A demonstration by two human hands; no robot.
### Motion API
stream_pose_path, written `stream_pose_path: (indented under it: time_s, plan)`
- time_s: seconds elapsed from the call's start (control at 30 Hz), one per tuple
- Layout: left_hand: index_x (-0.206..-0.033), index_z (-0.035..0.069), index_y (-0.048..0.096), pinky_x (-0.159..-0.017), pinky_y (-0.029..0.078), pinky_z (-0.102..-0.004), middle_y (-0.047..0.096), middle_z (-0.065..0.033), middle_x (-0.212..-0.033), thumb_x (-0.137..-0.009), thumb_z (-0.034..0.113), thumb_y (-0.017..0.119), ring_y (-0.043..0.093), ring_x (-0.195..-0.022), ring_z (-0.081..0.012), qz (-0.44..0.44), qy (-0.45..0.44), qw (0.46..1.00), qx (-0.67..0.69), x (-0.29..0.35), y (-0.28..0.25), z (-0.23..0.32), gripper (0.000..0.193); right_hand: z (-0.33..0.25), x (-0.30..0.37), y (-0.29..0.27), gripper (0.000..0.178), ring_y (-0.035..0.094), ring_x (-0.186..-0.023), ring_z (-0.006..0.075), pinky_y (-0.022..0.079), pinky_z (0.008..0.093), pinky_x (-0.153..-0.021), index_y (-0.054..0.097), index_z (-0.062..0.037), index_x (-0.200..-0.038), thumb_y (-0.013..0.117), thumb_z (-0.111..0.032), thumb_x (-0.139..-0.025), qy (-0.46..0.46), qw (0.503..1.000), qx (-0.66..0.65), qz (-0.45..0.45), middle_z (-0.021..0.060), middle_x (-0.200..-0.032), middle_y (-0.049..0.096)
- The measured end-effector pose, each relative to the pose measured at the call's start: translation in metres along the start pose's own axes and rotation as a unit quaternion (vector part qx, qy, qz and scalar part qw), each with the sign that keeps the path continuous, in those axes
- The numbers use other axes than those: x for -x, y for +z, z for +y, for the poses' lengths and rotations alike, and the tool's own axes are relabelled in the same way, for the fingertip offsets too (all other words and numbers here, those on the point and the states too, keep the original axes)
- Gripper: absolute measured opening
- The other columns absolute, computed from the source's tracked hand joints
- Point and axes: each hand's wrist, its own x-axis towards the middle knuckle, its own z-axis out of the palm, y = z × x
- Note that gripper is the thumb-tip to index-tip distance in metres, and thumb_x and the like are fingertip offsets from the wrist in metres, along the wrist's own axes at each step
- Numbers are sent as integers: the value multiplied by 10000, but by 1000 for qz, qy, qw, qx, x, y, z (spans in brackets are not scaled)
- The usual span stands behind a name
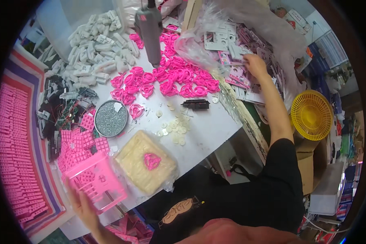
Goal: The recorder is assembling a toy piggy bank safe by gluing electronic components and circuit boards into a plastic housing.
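Observation:
My left hand grips the near left edge of a pink plastic housing with slots and a square opening, tilted above the table's front left. At the far right my right hand reaches into a heap of flat printed panels, its fingers closed on the edge of a flat whitish panel. Between my arms a foam block in clear plastic carries one pink ring-shaped part. Just left of it stands a round tin of small screws.
Pink ring parts and white plastic modules pile at the back. A grey electric screwdriver hangs over them. Pink keypads, pale discs and a black part lie nearer. A yellow basket stands right.

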Motion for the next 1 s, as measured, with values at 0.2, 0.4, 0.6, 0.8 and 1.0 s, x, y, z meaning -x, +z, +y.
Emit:
stream_pose_path:
  time_s: [0.2, 0.4, 0.6, 0.8, 1.0]
  plan:
    - [-1475, 30, 442, -1000, 477, -342, 533, -128, -1404, -1036, 208, 513, 564, -1192, -205, -99, -117, 987, -38, 27, 16, -26, 479, -73, 1, -75, 181, 575, -720, 117, 455, 261, -654, 659, -30, -1106, 613, -116, -953, 94, 829, -511, 206, 2, -850, 642]
    - [-1364, -4, 521, -961, 514, -452, 559, -151, -1297, -1005, 459, 489, 602, -1130, -304, -264, -341, 867, 249, 26, 83, -9, 586, -272, 55, -195, 253, 608, -624, 246, 458, 350, -557, 753, -62, -977, 786, -212, -776, -437, 780, -427, -136, 64, -791, 671]
    - [-1373, -26, 500, -1025, 469, -443, 539, -190, -1352, -893, 735, 479, 584, -1193, -300, -300, -398, 822, 277, 31, 110, 11, 899, -447, 59, -149, 290, 638, -957, 273, 508, 405, -780, 637, -81, -946, 763, -281, -778, -662, 687, -286, -88, 65, -1009, 665]
    - [-1169, 28, 572, -943, 504, -387, 597, -145, -1236, -987, 272, 618, 593, -1118, -223, -141, -271, 904, 299, 34, 33, -33, 308, -438, 43, -118, 445, 619, -993, 221, 498, 359, -857, 647, -61, -1161, 783, -282, -799, -402, 768, -473, 156, 68, -1045, 660]
    - [-1290, -4, 519, -971, 472, -367, 568, -141, -1268, -1016, 123, 521, 577, -1112, -210, 10, -208, 943, 260, 44, 65, -19, 302, -448, 123, -79, 694, 607, -950, 104, 502, 261, -836, 391, 1, -1456, 753, -144, -882, -30, 463, -800, -381, 86, -1115, 640]
